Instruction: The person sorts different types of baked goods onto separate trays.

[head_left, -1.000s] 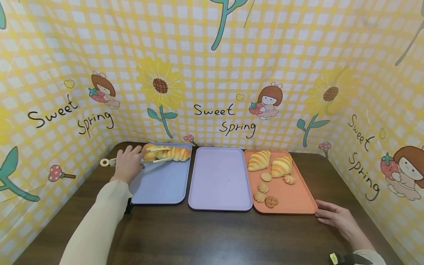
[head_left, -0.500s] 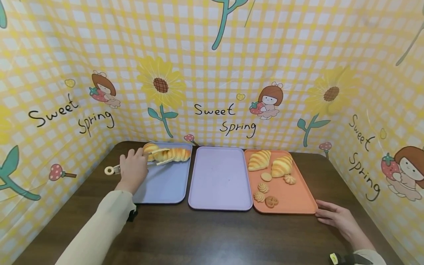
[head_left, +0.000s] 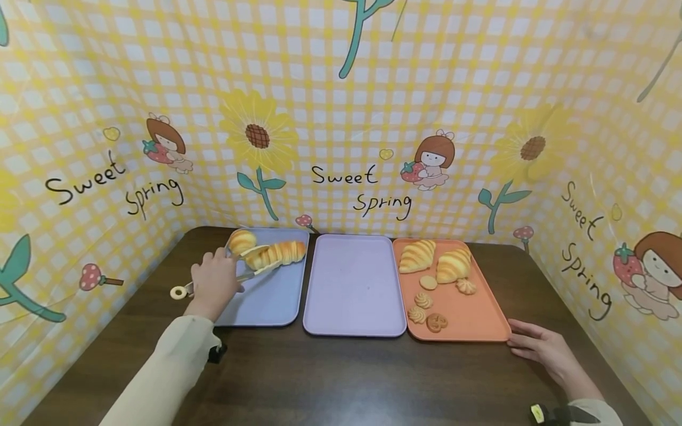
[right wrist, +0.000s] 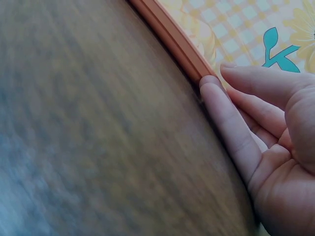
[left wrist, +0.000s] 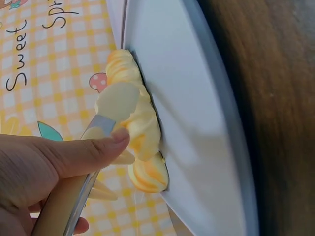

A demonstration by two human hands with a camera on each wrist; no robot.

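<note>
My left hand (head_left: 214, 283) grips a pair of tongs (left wrist: 118, 101) with cream-coloured tips, the thumb lying along one arm in the left wrist view. The tips stand apart on either side of a long ridged bread roll (head_left: 288, 252) at the back of the blue tray (head_left: 266, 307). A smaller rounded bread (head_left: 242, 239) sits in that tray's back left corner. On the far side, my right hand (head_left: 549, 354) touches the front right corner of the orange tray (head_left: 476, 322) with extended fingertips; the right wrist view shows fingers (right wrist: 231, 128) against its rim.
Between the two trays lies a purple tray (head_left: 354, 296). The orange tray bears two croissants (head_left: 418, 257) and several cookies (head_left: 423, 300). A yellow checked cloth (head_left: 341, 118) closes off the back and sides of the dark wooden table (head_left: 346, 378).
The left hand and tongs have shifted slightly right and towards the front, with the tips moving off the smaller bread onto the long roll. The right hand has stayed put.
</note>
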